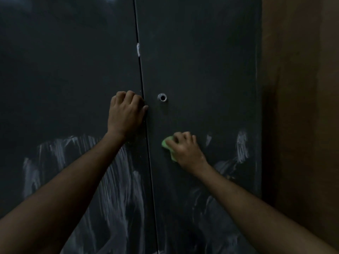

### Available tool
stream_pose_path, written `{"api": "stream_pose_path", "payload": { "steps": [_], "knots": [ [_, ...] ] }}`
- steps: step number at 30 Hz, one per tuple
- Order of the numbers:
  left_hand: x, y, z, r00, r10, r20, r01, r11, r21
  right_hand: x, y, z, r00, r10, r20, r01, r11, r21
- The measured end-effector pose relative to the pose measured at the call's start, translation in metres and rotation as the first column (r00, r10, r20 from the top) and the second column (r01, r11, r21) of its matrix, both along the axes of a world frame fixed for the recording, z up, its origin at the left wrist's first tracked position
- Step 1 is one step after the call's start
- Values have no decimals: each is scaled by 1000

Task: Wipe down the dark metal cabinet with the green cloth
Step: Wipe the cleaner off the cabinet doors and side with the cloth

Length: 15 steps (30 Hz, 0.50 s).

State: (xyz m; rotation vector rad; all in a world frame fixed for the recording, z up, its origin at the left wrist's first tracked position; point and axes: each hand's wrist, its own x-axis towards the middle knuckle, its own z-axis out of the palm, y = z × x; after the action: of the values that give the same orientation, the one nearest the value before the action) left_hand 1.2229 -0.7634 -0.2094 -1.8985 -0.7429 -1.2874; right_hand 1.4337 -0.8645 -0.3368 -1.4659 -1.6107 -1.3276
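**Mid-wipe on the right door, plenty of streaks left**

My right hand [185,149] grips the green cloth [169,146], bunched and pressed against the dark metal cabinet [201,61] below the round lock [162,97]. My left hand [126,111] has its fingers curled at the centre seam [141,85], apparently bracing the door. White streaks [117,173] cover both lower panels, so I judge most wiping remains. The brown wall [300,107] crowds the right edge; leftward and upward there is room.

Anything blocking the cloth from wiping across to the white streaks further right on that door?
Nothing visible does. The green cloth under the right hand lies flat on the right door; bare panel runs to the white streaks.
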Motion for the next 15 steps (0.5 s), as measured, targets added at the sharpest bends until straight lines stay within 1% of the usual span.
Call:
{"api": "stream_pose_path", "payload": {
  "steps": [1,2,3,4,5,6,7,8,9,10,11,12,13,14,15],
  "knots": [
    [0,1,1,1000,2,-9,-2,1000,0,17,-7,-12,997,-8,75,10,1000,-27],
    [-1,3,1,1000,1,-10,-1,1000,7,36,-16,-17,997,-31,73,33,999,-23],
    [-1,4,1,1000,-2,-6,2,1000,18,54,-23,-16,997,-71,-17,71,997,-2],
    [-1,6,1,1000,-4,-1,4,1000,28,70,-27,-11,979,-112,-168,117,993,20],
    [-1,7,0,1000,-3,2,3,999,33,80,-28,0,930,-137,-341,161,986,43],
    [-1,8,0,1000,-2,2,1,999,35,85,-24,15,860,-112,-498,181,979,92],
    [0,8,-1,1000,-3,2,3,999,37,83,-18,31,789,-54,-613,182,972,149],
    [0,9,-1,1000,-10,2,10,999,42,75,-11,43,746,-2,-666,177,965,195],
    [0,11,-2,1000,-18,5,18,999,50,63,-5,49,757,26,-653,163,960,227],
    [-1,12,-3,1000,-25,7,25,998,59,52,2,45,812,13,-583,146,963,225],
    [-2,13,-4,1000,-30,9,29,997,67,43,4,33,882,-27,-471,125,976,179],
    [-3,14,-4,999,-32,10,31,997,77,40,2,15,944,-51,-326,91,990,110],
    [-3,14,-4,999,-34,10,33,996,88,46,-3,-4,981,-49,-190,60,997,52],
    [-3,14,-4,999,-33,11,32,995,98,62,-9,-20,993,-54,-106,57,998,27],
    [-3,15,-4,999,-28,16,27,994,107,81,-16,-29,991,-85,-103,89,995,34]
  ]
}}
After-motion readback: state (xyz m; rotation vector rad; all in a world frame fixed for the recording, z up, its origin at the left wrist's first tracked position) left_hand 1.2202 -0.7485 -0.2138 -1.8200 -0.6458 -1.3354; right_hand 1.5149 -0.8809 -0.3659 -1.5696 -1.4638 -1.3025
